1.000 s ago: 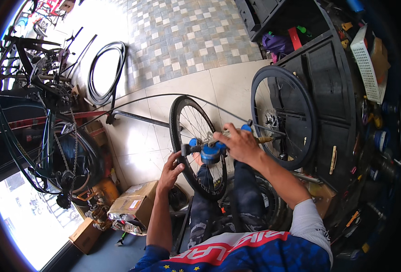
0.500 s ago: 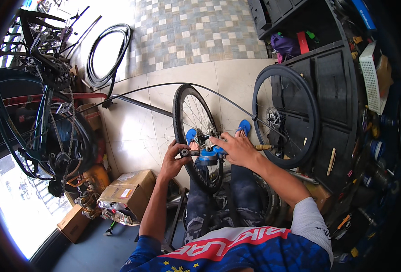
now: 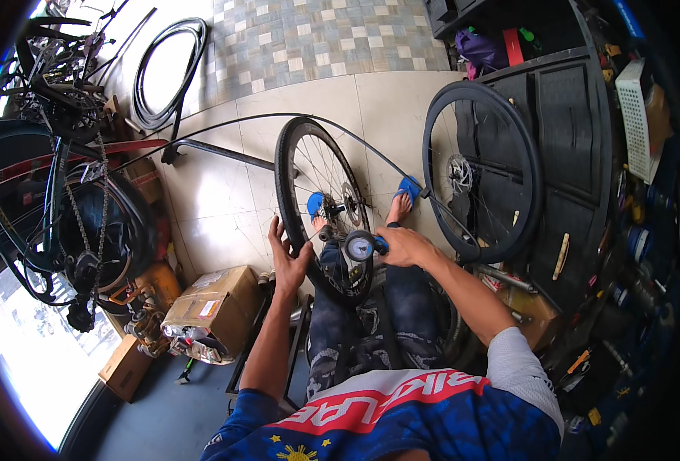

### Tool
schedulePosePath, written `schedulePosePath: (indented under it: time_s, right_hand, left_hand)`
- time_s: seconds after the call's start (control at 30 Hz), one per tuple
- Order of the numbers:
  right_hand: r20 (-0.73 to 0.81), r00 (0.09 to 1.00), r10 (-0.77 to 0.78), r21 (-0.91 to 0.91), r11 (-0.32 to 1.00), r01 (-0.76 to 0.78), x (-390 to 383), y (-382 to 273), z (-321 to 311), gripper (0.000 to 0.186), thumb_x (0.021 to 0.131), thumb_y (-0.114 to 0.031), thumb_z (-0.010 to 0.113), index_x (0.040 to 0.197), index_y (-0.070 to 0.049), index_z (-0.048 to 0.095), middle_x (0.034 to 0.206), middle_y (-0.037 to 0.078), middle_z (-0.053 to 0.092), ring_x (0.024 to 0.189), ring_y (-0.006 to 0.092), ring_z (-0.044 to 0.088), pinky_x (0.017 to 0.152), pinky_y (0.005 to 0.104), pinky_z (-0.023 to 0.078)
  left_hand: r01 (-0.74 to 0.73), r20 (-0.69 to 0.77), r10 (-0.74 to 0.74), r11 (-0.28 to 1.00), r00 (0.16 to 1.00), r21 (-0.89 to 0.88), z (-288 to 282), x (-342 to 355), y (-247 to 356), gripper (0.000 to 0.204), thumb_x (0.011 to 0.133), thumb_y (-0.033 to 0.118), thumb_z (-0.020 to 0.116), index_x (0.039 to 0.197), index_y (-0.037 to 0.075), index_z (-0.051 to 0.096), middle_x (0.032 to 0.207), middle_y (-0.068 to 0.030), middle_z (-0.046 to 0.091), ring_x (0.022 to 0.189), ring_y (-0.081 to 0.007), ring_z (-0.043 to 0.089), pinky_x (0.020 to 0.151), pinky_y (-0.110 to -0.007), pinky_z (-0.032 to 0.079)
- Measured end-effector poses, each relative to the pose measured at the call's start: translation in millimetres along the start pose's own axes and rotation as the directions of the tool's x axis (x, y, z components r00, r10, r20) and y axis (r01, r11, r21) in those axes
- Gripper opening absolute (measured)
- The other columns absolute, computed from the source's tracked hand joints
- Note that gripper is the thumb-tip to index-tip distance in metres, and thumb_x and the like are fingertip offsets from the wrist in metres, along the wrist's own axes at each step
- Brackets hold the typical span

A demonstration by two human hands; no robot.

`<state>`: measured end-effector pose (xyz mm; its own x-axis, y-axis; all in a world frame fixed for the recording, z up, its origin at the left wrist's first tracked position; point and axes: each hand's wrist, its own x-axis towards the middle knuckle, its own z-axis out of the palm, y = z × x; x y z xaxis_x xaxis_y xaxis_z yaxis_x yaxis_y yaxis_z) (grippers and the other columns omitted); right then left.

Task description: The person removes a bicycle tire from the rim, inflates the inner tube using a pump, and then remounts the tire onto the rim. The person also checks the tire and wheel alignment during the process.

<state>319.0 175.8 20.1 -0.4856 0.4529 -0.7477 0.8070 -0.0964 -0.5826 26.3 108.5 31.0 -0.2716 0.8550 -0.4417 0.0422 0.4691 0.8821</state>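
Wheel [image 3: 284, 165] upright in front of you, slightly tilted, its lower part between your knees; dark tyre, spokes, a disc [image 3: 350, 201] at the hub.

Left hand [image 3: 288, 261]: fingers spread and a little bent along the tyre's left side, thumb at the tyre. Cannot tell how hard it presses.

Right hand [image 3: 403, 247]: fingers wrapped about the blue handle of a round-dialled gauge [image 3: 360, 247], held just beside the wheel's lower right, dial facing up at you. Fingertips hidden.

Black hose [image 3: 240, 119] arcs from the left past the wheel's top, then down toward the right. Its far end unclear.

Your feet, in blue slippers [image 3: 409, 187], stand on pale tiles, one seen through the spokes.

To your right: second wheel [image 3: 526, 138] leaning at a black cabinet [image 3: 566, 134]; white basket [image 3: 633, 115] beyond. To your left: bike [image 3: 59, 184], open carton [image 3: 228, 303], coiled tube [image 3: 146, 100] on the floor.
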Motion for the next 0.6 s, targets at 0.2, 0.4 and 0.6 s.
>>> schedulePosePath:
  time_s: [0.2,0.4,0.6]
  right_hand:
    - [0.043,0.993,0.11,-0.115,0.988,-0.105,7.0,28.7,41.7,0.05,0.08,-0.017,0.069,0.128,-0.009,0.058,0.126,0.02,0.068,0.115,0.0455,0.066,0.096,0.0549,0.052]
    - [0.06,0.998,0.014,-0.105,0.994,-0.008,19.3,37.2,84.1,0.043,0.078,-0.014,0.067,0.12,-0.009,0.062,0.115,0.02,0.071,0.107,0.0452,0.07,0.09,0.055,0.055]
    - [0.068,0.998,-0.017,-0.1,0.995,0.024,31.9,39.6,94.5,0.046,0.078,-0.016,0.07,0.122,-0.007,0.06,0.114,0.021,0.07,0.105,0.0467,0.069,0.09,0.057,0.053]
  left_hand:
    - [0.155,-0.107,-0.139,0.975,0.985,0.159,-13.2,-0.3,-25.7,0.063,0.106,0.036,0.065,0.154,0.003,0.041,0.11,-0.0073,0.061,0.093,-0.0134,0.057,0.08,-0.03,0.051]
    - [0.239,-0.092,-0.242,0.97,0.966,-0.041,-4.0,-3.0,-39.2,0.059,0.109,0.035,0.061,0.154,0.008,0.034,0.107,-0.0053,0.063,0.09,-0.0113,0.056,0.077,-0.029,0.05]
    - [0.233,-0.089,-0.234,0.972,0.968,-0.02,0.1,0.9,-37.3,0.059,0.108,0.032,0.063,0.154,0.009,0.033,0.104,-0.0041,0.063,0.086,-0.0105,0.057,0.074,-0.028,0.051]
